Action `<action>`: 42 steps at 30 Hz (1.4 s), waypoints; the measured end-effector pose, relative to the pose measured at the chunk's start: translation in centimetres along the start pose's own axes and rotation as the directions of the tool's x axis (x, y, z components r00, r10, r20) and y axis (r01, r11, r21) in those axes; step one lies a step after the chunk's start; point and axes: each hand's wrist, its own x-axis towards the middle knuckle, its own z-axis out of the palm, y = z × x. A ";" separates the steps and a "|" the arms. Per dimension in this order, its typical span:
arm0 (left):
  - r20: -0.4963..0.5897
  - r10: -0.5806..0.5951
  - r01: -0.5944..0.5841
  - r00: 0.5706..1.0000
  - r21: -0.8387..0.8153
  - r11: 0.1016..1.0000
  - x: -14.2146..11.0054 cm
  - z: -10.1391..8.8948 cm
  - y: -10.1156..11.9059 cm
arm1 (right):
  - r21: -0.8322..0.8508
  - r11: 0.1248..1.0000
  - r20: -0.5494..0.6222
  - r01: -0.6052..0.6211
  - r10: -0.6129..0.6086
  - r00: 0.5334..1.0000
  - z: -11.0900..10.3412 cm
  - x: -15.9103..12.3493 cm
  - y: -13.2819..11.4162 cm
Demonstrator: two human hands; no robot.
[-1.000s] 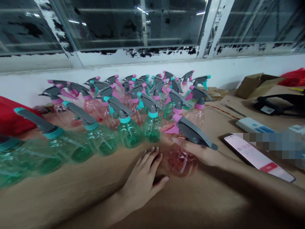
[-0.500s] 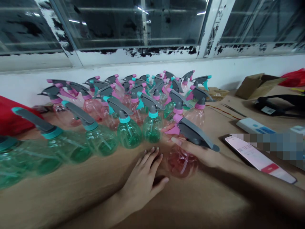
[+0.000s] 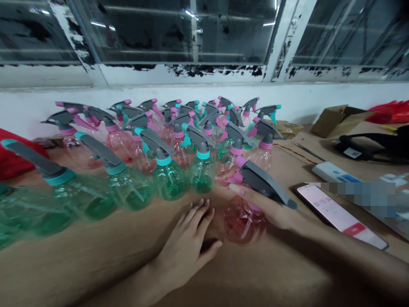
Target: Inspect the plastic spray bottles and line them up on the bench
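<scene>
My right hand [image 3: 265, 204] is closed around the neck of a pink spray bottle [image 3: 244, 221], just under its grey head and pink trigger. Some of its fingers are hidden behind the bottle. The bottle is upright, or nearly so, above the front part of the table. To its left, my left hand [image 3: 188, 238] lies with fingers stretched on the table top and holds nothing. Beyond that hand stand a green spray bottle [image 3: 202, 175] with a turquoise collar and another green spray bottle [image 3: 169, 179].
Behind are rows of pink and green spray bottles [image 3: 119, 143], reaching toward the wall. At right lie a phone [image 3: 341, 215] with its screen lit, a white box [image 3: 335, 172], a black headset [image 3: 367, 145] and an open cardboard box [image 3: 340, 121]. A red bag [image 3: 15, 157] sits far left.
The camera view has shifted slightly. The pink spray bottle sits a touch lower in view, still in my right hand. My left hand stays flat on the table.
</scene>
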 end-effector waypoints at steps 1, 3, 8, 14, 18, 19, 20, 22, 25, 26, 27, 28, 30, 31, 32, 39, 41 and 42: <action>-0.005 0.001 -0.001 1.000 -0.001 1.000 0.0 0.0 0.0 | 0.008 1.000 -0.002 -0.012 0.012 1.000 0.1 0.0 -0.3; -0.011 0.007 -0.007 1.000 0.002 1.000 0.0 0.0 0.0 | 0.025 0.999 -0.032 -0.045 0.046 0.998 0.3 0.0 -0.6; 0.013 0.004 -0.004 1.000 0.017 1.000 0.0 -0.1 0.1 | 0.074 0.987 -0.032 -0.139 0.142 0.989 0.3 -0.4 0.6; 0.010 -0.011 0.011 1.000 0.015 1.000 0.0 0.1 0.2 | 0.025 0.992 -0.136 -0.124 0.127 0.983 0.2 -0.6 0.9; 0.008 -0.001 0.000 1.000 0.014 1.000 0.0 0.2 0.0 | 0.009 0.994 -0.124 -0.113 0.113 0.986 0.2 -0.5 0.6; 0.010 0.002 -0.002 1.000 0.015 1.000 -0.1 0.3 0.0 | 0.017 0.994 -0.105 -0.112 0.113 0.988 0.2 -0.5 0.7; 0.014 0.004 -0.004 1.000 0.017 1.000 -0.1 0.2 0.0 | 0.029 0.994 -0.087 -0.110 0.112 0.990 0.2 -0.5 0.7; 0.021 0.006 -0.007 1.000 0.024 1.000 -0.1 0.1 0.1 | 0.049 0.993 -0.068 -0.109 0.112 0.991 0.2 -0.5 0.7; 0.030 0.007 -0.008 1.000 0.031 0.999 0.0 -0.1 0.2 | 0.043 0.993 -0.071 -0.108 0.111 0.991 0.3 -0.4 0.6; 0.030 0.007 -0.008 1.000 0.030 1.000 0.0 -0.2 0.2 | 0.036 0.994 -0.075 -0.105 0.108 0.991 0.3 -0.4 0.5; 0.029 0.007 -0.007 1.000 0.026 1.000 0.0 -0.2 0.2 | 0.027 0.994 -0.077 -0.104 0.106 0.991 0.3 -0.4 0.5; 0.027 0.006 -0.006 1.000 0.020 1.000 0.1 -0.3 0.2 | 0.021 0.994 -0.079 -0.105 0.106 0.991 0.3 -0.4 0.5; 0.020 0.006 -0.006 1.000 0.008 1.000 0.1 -0.3 0.2 | 0.017 0.994 -0.074 -0.106 0.107 0.991 0.3 -0.4 0.6; 0.020 0.006 -0.006 1.000 0.003 1.000 0.1 -0.3 0.2 | 0.022 0.994 -0.064 -0.103 0.105 0.992 0.3 -0.4 0.6; 0.021 0.006 -0.006 1.000 0.000 1.000 0.1 -0.3 0.2 | 0.035 0.994 -0.048 -0.103 0.104 0.993 0.3 -0.4 0.5; 0.041 0.001 -0.002 0.999 0.026 1.000 0.0 -0.1 0.1 | 0.109 0.993 0.003 -0.054 0.054 0.999 0.4 -0.2 -0.6; 0.039 0.004 -0.006 0.999 0.029 1.000 0.1 -0.1 0.1 | 0.101 0.994 -0.006 -0.037 0.038 0.999 0.4 -0.2 -0.4; 0.037 0.006 -0.007 0.999 0.030 1.000 0.1 -0.1 0.1 | 0.096 0.995 -0.008 -0.033 0.034 0.999 0.4 -0.2 -0.3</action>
